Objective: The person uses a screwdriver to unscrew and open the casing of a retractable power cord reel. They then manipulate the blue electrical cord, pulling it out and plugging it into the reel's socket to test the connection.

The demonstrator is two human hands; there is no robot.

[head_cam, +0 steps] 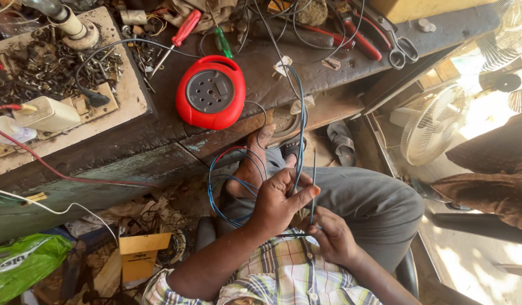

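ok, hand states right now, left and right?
Left hand: closed around the blue wire.
Right hand: fingers pinching the same wire's upright end.

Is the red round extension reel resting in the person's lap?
No, the red extension reel sits on the dark workbench, while the left hand and right hand hold blue wire over the lap.

Both forearms reach out from the chest over the lap. The left hand sits farther out, fingers curled and thumb stretched right toward the index fingertip, pinching. The right hand rests nearer the body, just right of the left, its fingers bent inward in a loose pinch, wrist angled left.
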